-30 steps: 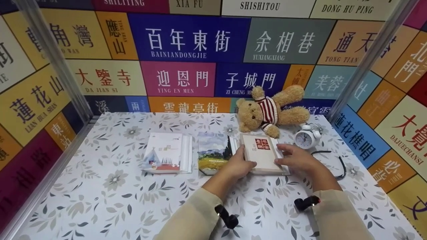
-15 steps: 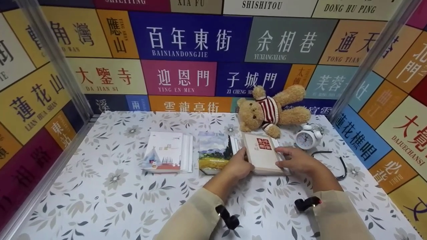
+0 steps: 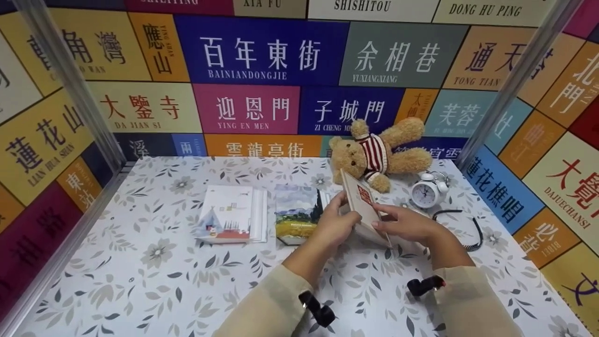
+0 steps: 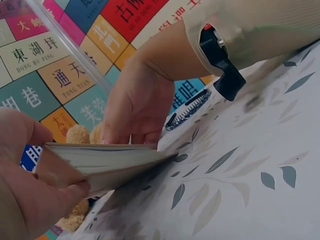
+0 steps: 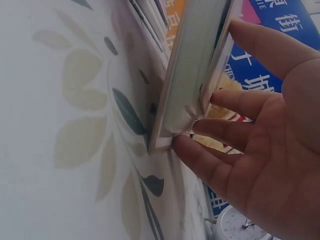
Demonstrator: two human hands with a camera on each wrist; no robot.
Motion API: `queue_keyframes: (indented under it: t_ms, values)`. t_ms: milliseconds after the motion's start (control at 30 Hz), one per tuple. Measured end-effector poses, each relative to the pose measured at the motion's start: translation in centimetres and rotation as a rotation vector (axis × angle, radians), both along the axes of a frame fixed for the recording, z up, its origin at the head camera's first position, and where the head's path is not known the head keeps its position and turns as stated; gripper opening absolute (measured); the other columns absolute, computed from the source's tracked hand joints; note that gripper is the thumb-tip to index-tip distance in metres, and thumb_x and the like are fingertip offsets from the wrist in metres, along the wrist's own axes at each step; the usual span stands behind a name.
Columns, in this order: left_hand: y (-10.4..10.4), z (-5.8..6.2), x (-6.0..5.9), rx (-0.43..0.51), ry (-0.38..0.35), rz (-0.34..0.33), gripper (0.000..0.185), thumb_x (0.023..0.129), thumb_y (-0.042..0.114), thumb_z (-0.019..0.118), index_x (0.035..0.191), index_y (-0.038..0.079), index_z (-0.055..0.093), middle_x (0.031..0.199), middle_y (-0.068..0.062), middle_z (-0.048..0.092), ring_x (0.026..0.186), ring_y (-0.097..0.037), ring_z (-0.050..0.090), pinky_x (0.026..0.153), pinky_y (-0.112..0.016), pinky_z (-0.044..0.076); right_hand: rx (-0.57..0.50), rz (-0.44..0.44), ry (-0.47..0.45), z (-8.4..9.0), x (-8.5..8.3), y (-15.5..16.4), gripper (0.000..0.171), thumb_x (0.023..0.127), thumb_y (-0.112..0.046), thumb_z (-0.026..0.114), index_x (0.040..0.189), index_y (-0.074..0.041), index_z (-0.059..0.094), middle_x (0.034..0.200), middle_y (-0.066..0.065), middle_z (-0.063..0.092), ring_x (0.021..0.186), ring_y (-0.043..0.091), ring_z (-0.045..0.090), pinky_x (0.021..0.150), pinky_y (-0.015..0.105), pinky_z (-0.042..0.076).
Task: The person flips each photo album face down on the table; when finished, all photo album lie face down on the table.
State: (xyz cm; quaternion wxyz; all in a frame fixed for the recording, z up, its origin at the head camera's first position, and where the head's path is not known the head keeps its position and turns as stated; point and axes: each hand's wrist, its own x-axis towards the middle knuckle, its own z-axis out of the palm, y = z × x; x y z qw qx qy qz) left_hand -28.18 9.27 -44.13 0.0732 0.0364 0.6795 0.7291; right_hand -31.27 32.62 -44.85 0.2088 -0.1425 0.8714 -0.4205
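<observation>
A beige photo album point(image 3: 359, 201) with red squares on its cover is tilted up off the tabletop. My left hand point(image 3: 333, 225) grips its left side, thumb on one face and fingers round the other, as the left wrist view also shows. With fingertips at the opposite edge, my right hand point(image 3: 405, 224) holds the album too. In the right wrist view, thumb and fingers of the right hand point(image 5: 265, 135) meet the cover rim and page edges of the album point(image 5: 192, 70). Left of the hands lies an album with a landscape painting point(image 3: 297, 213), partly covered by the left forearm.
A white album with a tent picture point(image 3: 229, 215) lies farther left. Behind the hands rests a teddy bear point(image 3: 374, 157) in a striped top. A white alarm clock point(image 3: 424, 193) and a black headband point(image 3: 477, 234) are at the right. Printed walls close off the back and sides.
The beige album lay flat on the table earlier; now its left side is raised and it stands steeply tilted. Both hands have stayed on it, moving slightly left.
</observation>
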Motion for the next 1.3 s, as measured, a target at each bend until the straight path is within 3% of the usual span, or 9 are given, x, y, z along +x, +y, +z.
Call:
queue_keyframes:
  t_ms: [100, 233, 300, 433, 567, 667, 800, 1000, 1300]
  values:
    - [0.0, 0.0, 0.0, 0.055, -0.024, -0.020, 0.075, 0.080, 0.014, 0.066, 0.149, 0.030, 0.042, 0.148, -0.004, 0.051, 0.121, -0.025, 0.058, 0.092, -0.035, 0.055, -0.005, -0.012, 0.002, 0.3, 0.1, -0.4, 0.076, 0.094, -0.041, 0.064, 0.157, -0.018, 0.028, 0.158, 0.023, 0.032, 0.143, 0.044, 0.035, 0.114, 0.055, 0.036]
    - [0.0, 0.0, -0.1, 0.134, -0.058, -0.052, 0.069, 0.086, 0.017, 0.065, 0.149, 0.034, 0.042, 0.144, -0.004, 0.056, 0.115, -0.021, 0.062, 0.090, -0.033, 0.054, 0.029, -0.029, 0.087, 0.7, 0.3, -0.7, 0.070, 0.093, -0.044, 0.065, 0.153, -0.020, 0.037, 0.159, 0.020, 0.031, 0.147, 0.045, 0.027, 0.116, 0.063, 0.028]
    - [0.0, 0.1, -0.2, 0.151, -0.064, -0.049, 0.065, 0.089, 0.020, 0.064, 0.148, 0.036, 0.044, 0.140, -0.002, 0.059, 0.111, -0.019, 0.063, 0.090, -0.032, 0.053, 0.022, -0.037, 0.126, 1.1, 0.4, -1.1, 0.068, 0.092, -0.045, 0.066, 0.151, -0.024, 0.041, 0.159, 0.018, 0.033, 0.147, 0.044, 0.027, 0.115, 0.063, 0.030]
    - [0.1, 0.5, 0.0, 0.122, -0.018, -0.042, 0.056, 0.093, 0.030, 0.062, 0.147, 0.035, 0.046, 0.139, -0.001, 0.057, 0.113, -0.016, 0.060, 0.097, -0.032, 0.051, -0.075, -0.059, 0.133, 2.0, 0.7, -2.3, 0.063, 0.092, -0.046, 0.066, 0.148, -0.030, 0.044, 0.157, 0.012, 0.039, 0.143, 0.038, 0.037, 0.110, 0.055, 0.041]
    - [0.1, 0.5, 0.2, 0.091, 0.069, -0.075, 0.055, 0.097, 0.035, 0.060, 0.148, 0.028, 0.045, 0.150, -0.005, 0.048, 0.131, -0.022, 0.052, 0.109, -0.038, 0.046, -0.243, -0.068, 0.102, 2.7, 1.0, -3.4, 0.060, 0.096, -0.042, 0.062, 0.150, -0.027, 0.042, 0.158, 0.007, 0.038, 0.140, 0.033, 0.043, 0.110, 0.053, 0.043]
    - [0.1, 0.4, 0.5, 0.071, 0.110, -0.103, 0.056, 0.099, 0.038, 0.058, 0.151, 0.025, 0.041, 0.158, -0.007, 0.035, 0.140, -0.028, 0.044, 0.114, -0.041, 0.042, -0.346, -0.077, 0.068, 3.2, 1.4, -3.9, 0.060, 0.100, -0.040, 0.055, 0.155, -0.024, 0.034, 0.161, 0.010, 0.031, 0.142, 0.034, 0.039, 0.110, 0.056, 0.042]
    - [0.2, 0.4, 0.8, 0.030, 0.138, -0.128, 0.060, 0.098, 0.039, 0.059, 0.152, 0.027, 0.038, 0.161, -0.004, 0.028, 0.141, -0.029, 0.043, 0.113, -0.041, 0.042, -0.435, -0.116, 0.017, 3.6, 1.7, -4.2, 0.063, 0.104, -0.041, 0.046, 0.159, -0.025, 0.020, 0.161, 0.012, 0.028, 0.139, 0.030, 0.043, 0.103, 0.047, 0.050]
    - [0.2, 0.1, 0.8, -0.055, 0.166, -0.155, 0.066, 0.095, 0.042, 0.063, 0.153, 0.030, 0.035, 0.162, 0.006, 0.026, 0.144, -0.026, 0.039, 0.112, -0.039, 0.043, -0.490, -0.181, -0.008, 3.8, 1.7, -4.4, 0.067, 0.103, -0.044, 0.045, 0.160, -0.030, 0.012, 0.159, 0.013, 0.025, 0.122, 0.010, 0.054, 0.090, 0.034, 0.055]
    - [0.0, -0.6, 0.4, -0.072, 0.163, -0.248, 0.066, 0.097, 0.039, 0.061, 0.155, 0.030, 0.031, 0.163, 0.002, 0.026, 0.143, -0.028, 0.040, 0.113, -0.037, 0.043, -0.498, -0.271, 0.091, 3.5, 1.1, -3.7, 0.064, 0.099, -0.012, 0.051, 0.157, -0.019, 0.025, 0.150, 0.017, 0.033, 0.109, 0.010, 0.062, 0.087, 0.026, 0.056]
